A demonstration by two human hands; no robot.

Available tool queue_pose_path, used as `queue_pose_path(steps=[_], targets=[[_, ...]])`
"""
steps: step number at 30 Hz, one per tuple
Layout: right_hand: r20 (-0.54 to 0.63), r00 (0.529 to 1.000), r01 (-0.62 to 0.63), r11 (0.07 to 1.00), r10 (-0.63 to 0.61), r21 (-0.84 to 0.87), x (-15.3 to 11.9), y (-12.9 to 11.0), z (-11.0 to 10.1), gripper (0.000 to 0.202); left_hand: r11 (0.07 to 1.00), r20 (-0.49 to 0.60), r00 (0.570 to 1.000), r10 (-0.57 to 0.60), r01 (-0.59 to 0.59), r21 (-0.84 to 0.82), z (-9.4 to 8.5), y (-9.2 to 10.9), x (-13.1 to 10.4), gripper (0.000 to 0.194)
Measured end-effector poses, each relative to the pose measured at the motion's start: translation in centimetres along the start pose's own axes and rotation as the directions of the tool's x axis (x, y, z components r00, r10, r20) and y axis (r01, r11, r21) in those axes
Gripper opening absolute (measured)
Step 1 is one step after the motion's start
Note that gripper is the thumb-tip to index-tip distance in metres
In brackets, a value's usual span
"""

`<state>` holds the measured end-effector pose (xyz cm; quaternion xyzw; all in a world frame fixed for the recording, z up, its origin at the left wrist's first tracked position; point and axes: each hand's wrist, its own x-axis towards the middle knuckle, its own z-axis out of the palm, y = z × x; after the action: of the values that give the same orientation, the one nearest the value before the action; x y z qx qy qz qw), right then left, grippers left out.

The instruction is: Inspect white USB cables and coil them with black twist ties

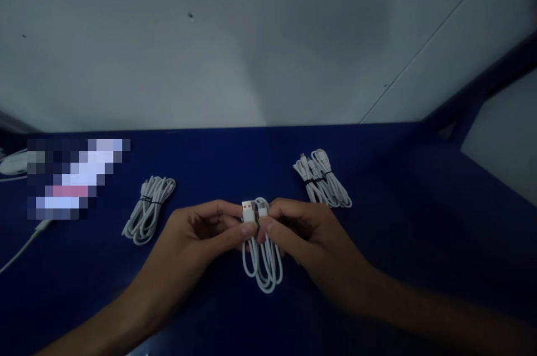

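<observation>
A coiled white USB cable point(268, 280) is held up between both hands, its loops hanging below the fingers. My left hand point(210, 230) is closed on it, thumb pressed just under the flat USB plug, which points up. With thumb and forefinger my right hand point(306, 233) pinches the cable beside the smaller second plug. The two plugs stand side by side at the top of the coil. Whether a tie goes round this coil is hidden by the fingers.
Left of my hands lies a white cable bundle point(149, 210) with a black tie. Several tied white bundles point(323, 180) lie at the back right. A pixelated bright object point(84, 177) with a white cord point(20, 252) is far left. Behind the blue table point(226, 160) rises a pale wall point(168, 65).
</observation>
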<state>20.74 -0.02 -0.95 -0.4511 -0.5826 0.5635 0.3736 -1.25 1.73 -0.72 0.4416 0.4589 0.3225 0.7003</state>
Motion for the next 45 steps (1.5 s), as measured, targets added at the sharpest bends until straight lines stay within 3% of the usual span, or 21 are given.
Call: queue_pose_path(steps=[32,45], targets=[[-0.01,1.0,-0.024,0.999,0.024,0.021,0.02,0.0,0.21,0.03,0.999,-0.018,1.0,0.011,-0.01,0.038,0.09,0.23,-0.08,0.015],[-0.026,0.998,-0.051,0.997,0.053,0.059,-0.2,0.05,0.16,0.029,1.0,-0.057,0.998,0.014,-0.013,0.019,0.23,0.25,-0.22,0.021]])
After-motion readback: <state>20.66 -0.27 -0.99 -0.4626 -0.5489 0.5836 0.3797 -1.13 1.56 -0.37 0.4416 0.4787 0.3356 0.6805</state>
